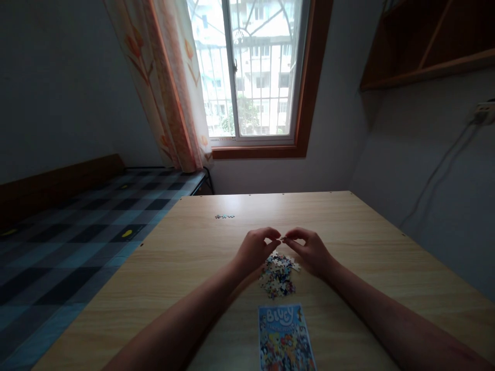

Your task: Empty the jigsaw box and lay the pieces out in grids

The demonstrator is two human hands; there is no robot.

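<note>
Just above a heap of loose jigsaw puzzle pieces (279,275), my two hands meet fingertip to fingertip. My left hand (260,246) pinches one side of a small jigsaw puzzle piece (283,239), and my right hand (309,248) pinches the other side. Whether it is one piece or two joined is too small to tell. Nearer to me lies a picture card (286,337) printed with "Bluey" and many cartoon figures. Farther off on the left, a short strip of joined puzzle pieces (225,217) lies flat.
All of this is on a light wooden table (185,278). A bed with a checked cover (81,232) stands along the left. Beyond the table are a window (259,72) and a flowered curtain (162,82). A wall shelf (429,46) hangs at upper right, above a cable (436,172).
</note>
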